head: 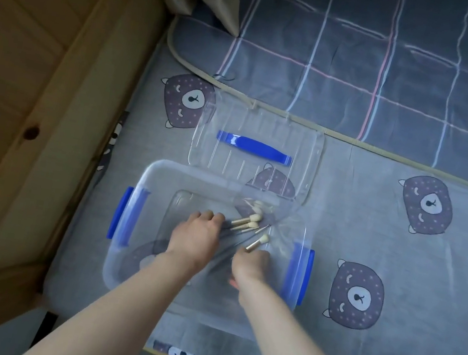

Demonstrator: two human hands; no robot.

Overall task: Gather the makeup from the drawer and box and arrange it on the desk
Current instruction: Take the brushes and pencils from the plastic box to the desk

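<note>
in the lower middle of the frame a clear box [145, 181] with blue side latches sits on a grey bear-print sheet [371, 237]. both hands reach down into it. the left hand [197, 233] has its fingers curled over the dark handles of a bunch of makeup brushes [247, 221]. these have pale wooden ferrules and cream, rounded heads that fan out toward the box's upper right corner. the right hand [252, 264], just right of the left, is clamped on a single brush [257, 241], whose cream head and metallic ferrule stick up past the knuckles. the handles are blurred, so their number cannot be told. the box's clear lid [309, 146], with a blue handle, lies flat on the sheet just above the box. a plaid quilt [370, 60] fills the upper right, and a wooden panel [26, 80] runs down the left.
</note>
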